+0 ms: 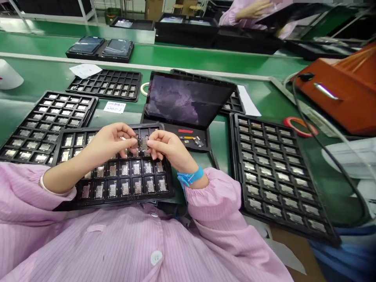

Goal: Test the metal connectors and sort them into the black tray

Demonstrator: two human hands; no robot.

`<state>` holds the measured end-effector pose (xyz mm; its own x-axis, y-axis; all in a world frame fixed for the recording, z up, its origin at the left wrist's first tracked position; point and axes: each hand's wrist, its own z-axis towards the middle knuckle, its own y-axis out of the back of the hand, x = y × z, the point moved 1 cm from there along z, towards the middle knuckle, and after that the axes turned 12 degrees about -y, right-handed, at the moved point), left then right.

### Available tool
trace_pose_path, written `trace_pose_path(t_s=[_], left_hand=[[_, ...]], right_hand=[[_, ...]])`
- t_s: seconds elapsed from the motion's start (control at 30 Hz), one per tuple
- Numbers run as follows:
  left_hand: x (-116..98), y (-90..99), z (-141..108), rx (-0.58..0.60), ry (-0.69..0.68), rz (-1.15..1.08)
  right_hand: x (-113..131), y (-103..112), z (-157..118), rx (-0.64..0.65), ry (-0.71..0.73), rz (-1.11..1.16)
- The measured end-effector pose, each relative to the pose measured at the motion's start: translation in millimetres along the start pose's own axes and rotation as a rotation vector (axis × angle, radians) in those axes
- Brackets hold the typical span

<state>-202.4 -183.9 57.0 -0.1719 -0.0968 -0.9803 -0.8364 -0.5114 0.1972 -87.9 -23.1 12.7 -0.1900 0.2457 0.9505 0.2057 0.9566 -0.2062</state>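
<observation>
A small metal part [143,143] is held between my two hands above a black tray [120,201] of similar parts in front of my body. My right hand [170,148] pinches its right side between thumb and fingers, with a blue strap around the wrist. On its left side, my left hand [119,140] has thumb and fingertips closed near the edge of the part. Behind the hands stands a tablet-like screen [188,100], tilted in a black case. Small pieces and a red strip [185,131] lie at its base.
Filled trays stand at the left [48,125] and right [279,172]. A partly filled tray [108,84] lies behind, near a handwritten label [114,107]. Red tape [300,126], a cable [320,145] and an orange case [340,94] are at the right. Another person's hand [254,9] shows beyond.
</observation>
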Motion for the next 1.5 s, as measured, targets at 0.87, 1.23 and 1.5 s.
trace_pose_path(t_s=[0.87, 1.23, 1.5], left_hand=[[-12, -12.1, -23, 0.066, 0.128, -0.180], [-12, -7.9, -28, 0.030, 0.119, -0.173], [-11, -9.6, -28, 0.031, 0.121, -0.193]], right_hand=[[2, -6, -11, 0.123, 0.049, -0.097], [4, -7, -12, 0.077, 0.100, -0.110], [4, -7, -12, 0.055, 0.100, -0.136]])
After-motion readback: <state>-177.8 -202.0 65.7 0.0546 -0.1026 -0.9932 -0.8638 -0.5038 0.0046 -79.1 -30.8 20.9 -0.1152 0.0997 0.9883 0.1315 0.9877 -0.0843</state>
